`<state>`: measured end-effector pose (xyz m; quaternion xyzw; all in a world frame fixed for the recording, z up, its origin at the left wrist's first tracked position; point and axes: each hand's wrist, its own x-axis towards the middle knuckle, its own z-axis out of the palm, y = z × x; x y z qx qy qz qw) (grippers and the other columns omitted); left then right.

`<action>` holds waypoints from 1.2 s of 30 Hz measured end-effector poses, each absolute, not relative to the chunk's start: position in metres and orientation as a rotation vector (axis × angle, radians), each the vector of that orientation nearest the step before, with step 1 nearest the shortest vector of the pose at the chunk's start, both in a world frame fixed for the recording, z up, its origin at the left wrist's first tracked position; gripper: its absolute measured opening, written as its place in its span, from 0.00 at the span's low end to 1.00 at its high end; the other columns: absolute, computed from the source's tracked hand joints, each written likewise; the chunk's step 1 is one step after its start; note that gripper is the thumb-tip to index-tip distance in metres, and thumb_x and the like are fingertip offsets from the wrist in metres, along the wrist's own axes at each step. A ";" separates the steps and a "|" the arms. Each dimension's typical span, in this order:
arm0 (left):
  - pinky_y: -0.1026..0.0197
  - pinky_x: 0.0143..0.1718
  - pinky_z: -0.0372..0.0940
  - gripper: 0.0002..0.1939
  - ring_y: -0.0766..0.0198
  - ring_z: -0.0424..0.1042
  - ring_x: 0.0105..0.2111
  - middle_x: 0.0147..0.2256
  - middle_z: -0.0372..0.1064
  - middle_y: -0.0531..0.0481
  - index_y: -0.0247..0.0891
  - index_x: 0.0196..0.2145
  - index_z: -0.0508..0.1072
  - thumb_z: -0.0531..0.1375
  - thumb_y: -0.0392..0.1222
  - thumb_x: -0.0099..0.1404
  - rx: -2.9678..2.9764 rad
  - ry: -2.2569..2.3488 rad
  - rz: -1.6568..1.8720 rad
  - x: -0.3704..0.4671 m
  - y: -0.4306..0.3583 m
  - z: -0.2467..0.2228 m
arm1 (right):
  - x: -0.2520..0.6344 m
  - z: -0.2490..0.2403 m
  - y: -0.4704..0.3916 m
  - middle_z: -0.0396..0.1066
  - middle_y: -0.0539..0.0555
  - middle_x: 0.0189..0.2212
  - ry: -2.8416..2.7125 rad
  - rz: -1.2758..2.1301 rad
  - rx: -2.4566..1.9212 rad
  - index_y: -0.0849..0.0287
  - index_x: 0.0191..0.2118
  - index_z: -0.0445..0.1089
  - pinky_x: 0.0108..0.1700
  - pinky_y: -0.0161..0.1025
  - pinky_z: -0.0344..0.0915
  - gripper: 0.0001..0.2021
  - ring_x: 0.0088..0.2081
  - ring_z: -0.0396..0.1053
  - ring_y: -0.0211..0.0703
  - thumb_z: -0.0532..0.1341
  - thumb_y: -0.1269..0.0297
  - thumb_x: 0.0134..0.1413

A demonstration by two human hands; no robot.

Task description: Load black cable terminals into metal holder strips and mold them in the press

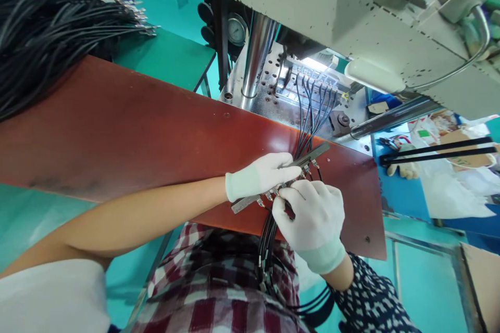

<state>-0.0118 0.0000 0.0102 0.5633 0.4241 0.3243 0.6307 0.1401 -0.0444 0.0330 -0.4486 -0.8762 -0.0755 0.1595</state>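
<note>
A grey metal bar (244,204) lies slanted across the brown board (156,130), with several small metal connectors along its near edge. My left hand (263,176), in a white glove, is closed on the bar's middle, its fingers pressed together over it. Just right of it, my gloved right hand (314,213) pinches at a connector on the bar; its fingertips partly hide what they hold. Black cables (267,239) hang from the bar over the board's front edge onto my lap. Other black cables (308,109) run from behind the bar into a metal fixture (289,94) in the press.
The press's cream upper body (297,5) overhangs the fixture, with steel columns (260,54) at both sides. A large bundle of black cables (50,26) lies at the upper left. A blue surface (404,192) at the right bears plastic bags, a glove and pliers. A pressure gauge (236,29) stands behind.
</note>
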 end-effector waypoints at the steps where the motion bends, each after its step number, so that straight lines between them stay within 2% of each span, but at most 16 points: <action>1: 0.65 0.23 0.51 0.17 0.72 0.53 0.23 0.21 0.50 0.59 0.38 0.25 0.53 0.54 0.47 0.67 1.277 0.970 0.738 -0.012 0.000 0.010 | 0.139 0.032 -0.043 0.67 0.49 0.21 -2.504 -0.222 -1.282 0.56 0.22 0.71 0.35 0.44 0.48 0.09 0.28 0.61 0.40 0.63 0.69 0.51; 5: 0.66 0.22 0.51 0.17 0.72 0.54 0.22 0.21 0.51 0.60 0.39 0.24 0.53 0.55 0.47 0.66 1.263 0.980 0.755 -0.012 -0.001 0.011 | 0.139 0.032 -0.043 0.66 0.49 0.20 -2.506 -0.227 -1.284 0.57 0.20 0.69 0.35 0.44 0.48 0.10 0.28 0.60 0.40 0.62 0.70 0.50; 11: 0.66 0.19 0.51 0.16 0.71 0.56 0.20 0.22 0.54 0.59 0.39 0.26 0.56 0.54 0.50 0.66 1.159 0.993 0.675 -0.013 -0.004 0.016 | 0.143 0.038 -0.054 0.74 0.49 0.30 -2.488 -0.212 -1.275 0.53 0.34 0.76 0.36 0.44 0.49 0.04 0.31 0.64 0.40 0.65 0.62 0.56; 17: 0.66 0.22 0.50 0.18 0.71 0.53 0.22 0.21 0.50 0.59 0.38 0.24 0.54 0.55 0.50 0.66 1.245 1.027 0.756 -0.011 -0.002 0.014 | 0.135 0.032 -0.052 0.68 0.48 0.22 -2.522 -0.188 -1.237 0.55 0.26 0.74 0.33 0.43 0.47 0.05 0.28 0.61 0.40 0.65 0.67 0.52; 20: 0.65 0.23 0.50 0.19 0.71 0.52 0.23 0.22 0.49 0.59 0.38 0.23 0.53 0.55 0.49 0.66 1.249 1.035 0.763 -0.010 -0.001 0.015 | 0.134 0.031 -0.050 0.67 0.48 0.21 -2.490 -0.204 -1.226 0.56 0.23 0.73 0.35 0.43 0.48 0.06 0.28 0.61 0.40 0.64 0.69 0.50; 24: 0.65 0.24 0.51 0.18 0.70 0.54 0.23 0.22 0.52 0.59 0.39 0.24 0.55 0.54 0.50 0.66 1.213 1.013 0.762 -0.012 -0.002 0.016 | 0.137 0.035 -0.056 0.73 0.49 0.27 -2.520 -0.166 -1.218 0.54 0.32 0.76 0.36 0.44 0.49 0.03 0.30 0.64 0.40 0.65 0.64 0.55; 26: 0.64 0.25 0.52 0.18 0.70 0.55 0.23 0.22 0.53 0.58 0.38 0.24 0.56 0.54 0.50 0.66 1.218 1.019 0.770 -0.012 -0.002 0.015 | 0.138 0.036 -0.060 0.73 0.49 0.28 -2.571 -0.131 -1.195 0.54 0.35 0.76 0.34 0.44 0.48 0.05 0.30 0.64 0.39 0.64 0.61 0.57; 31: 0.64 0.25 0.51 0.18 0.70 0.54 0.24 0.22 0.53 0.58 0.38 0.24 0.56 0.55 0.51 0.66 1.227 1.044 0.782 -0.011 -0.002 0.013 | 0.134 0.029 -0.059 0.66 0.48 0.21 -2.588 -0.136 -1.148 0.54 0.27 0.74 0.32 0.44 0.45 0.08 0.27 0.60 0.40 0.62 0.64 0.57; 36: 0.65 0.23 0.51 0.19 0.71 0.53 0.23 0.21 0.51 0.59 0.38 0.24 0.55 0.54 0.49 0.67 1.225 1.039 0.792 -0.009 -0.001 0.012 | 0.128 0.022 -0.062 0.63 0.48 0.19 -2.586 -0.161 -1.113 0.55 0.24 0.71 0.31 0.44 0.45 0.10 0.26 0.58 0.41 0.62 0.65 0.56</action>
